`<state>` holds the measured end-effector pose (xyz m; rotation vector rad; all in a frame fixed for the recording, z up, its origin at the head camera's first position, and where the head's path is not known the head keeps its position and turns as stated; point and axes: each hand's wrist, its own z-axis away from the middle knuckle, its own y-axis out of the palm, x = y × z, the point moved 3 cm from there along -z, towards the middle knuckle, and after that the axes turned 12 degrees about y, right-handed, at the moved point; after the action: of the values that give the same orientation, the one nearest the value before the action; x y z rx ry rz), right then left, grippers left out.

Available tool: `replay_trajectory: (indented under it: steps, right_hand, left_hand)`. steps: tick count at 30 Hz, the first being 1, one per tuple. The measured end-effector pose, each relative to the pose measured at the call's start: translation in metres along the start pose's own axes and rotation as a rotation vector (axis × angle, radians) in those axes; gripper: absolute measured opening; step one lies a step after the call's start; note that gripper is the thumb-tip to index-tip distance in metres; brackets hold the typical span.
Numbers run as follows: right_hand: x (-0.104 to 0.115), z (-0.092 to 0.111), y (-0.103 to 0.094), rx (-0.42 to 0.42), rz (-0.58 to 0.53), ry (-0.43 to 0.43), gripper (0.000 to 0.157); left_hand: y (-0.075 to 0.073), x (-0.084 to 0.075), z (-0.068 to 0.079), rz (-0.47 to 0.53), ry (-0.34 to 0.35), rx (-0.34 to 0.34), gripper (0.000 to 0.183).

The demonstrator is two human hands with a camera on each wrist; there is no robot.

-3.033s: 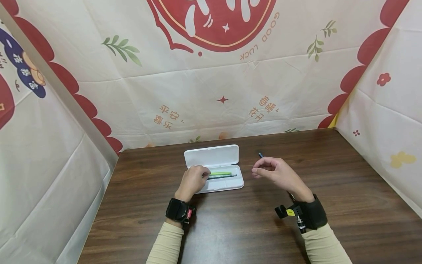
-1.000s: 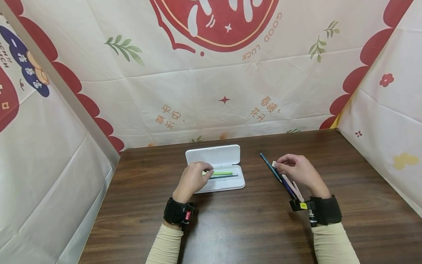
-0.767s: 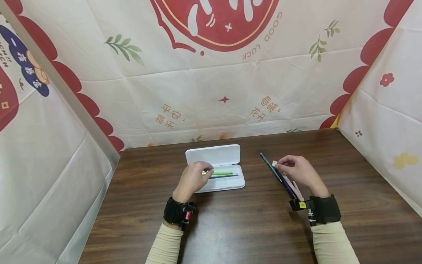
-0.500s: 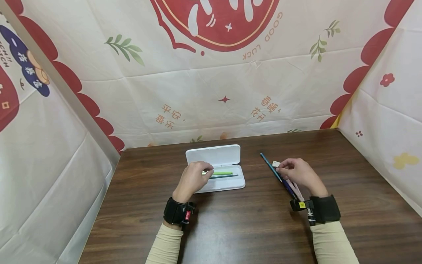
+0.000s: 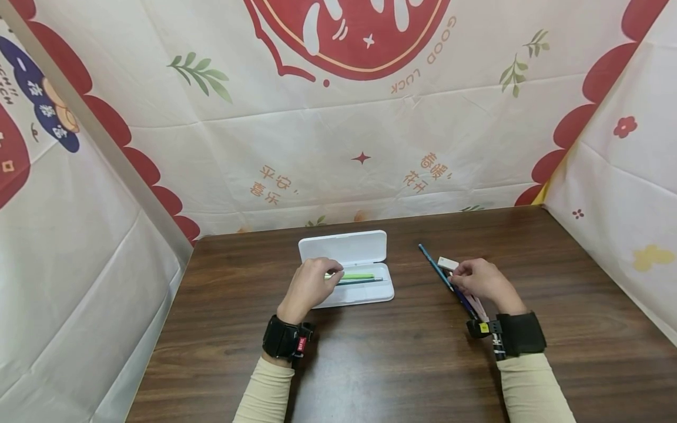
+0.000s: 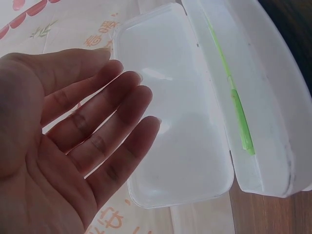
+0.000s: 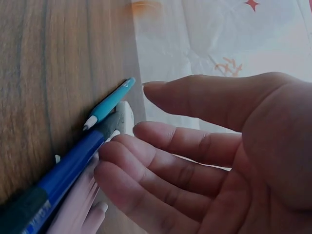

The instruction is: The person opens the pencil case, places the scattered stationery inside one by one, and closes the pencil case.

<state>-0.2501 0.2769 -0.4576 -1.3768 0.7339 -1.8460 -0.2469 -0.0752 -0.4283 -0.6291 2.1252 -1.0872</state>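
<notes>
My left hand hovers over the left part of an opened white pencil case; its fingers are loosely bent with nothing between them in the left wrist view. Inside the case lie a bright green pen and a dark teal pen. My right hand is just above a small group of stationery, thumb and fingers apart. A white eraser lies by its fingertips. Beside it are a teal pen, a dark blue pen and a pink two-legged item, partly hidden by the hand.
The brown wooden table carries everything. A printed cloth hangs along its back edge, with more cloth at both sides. The case's lid stands tilted back behind its tray.
The right hand has moved right from near the case, held the eraser by the teal pen, then let go and drew slightly back. The left hand has stayed nearly still over the case.
</notes>
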Motion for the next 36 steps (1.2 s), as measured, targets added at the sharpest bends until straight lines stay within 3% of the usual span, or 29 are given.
replay_trajectory:
  steps: [20, 36]
  right_hand:
    - [0.009, 0.000, 0.014, 0.025, -0.010, 0.018, 0.012]
    - [0.021, -0.002, 0.031, 0.046, 0.019, 0.099, 0.021]
  left_hand:
    - [0.002, 0.001, 0.000, 0.002, 0.005, 0.011, 0.012]
    - [0.001, 0.001, 0.000, 0.004, 0.002, 0.034, 0.013]
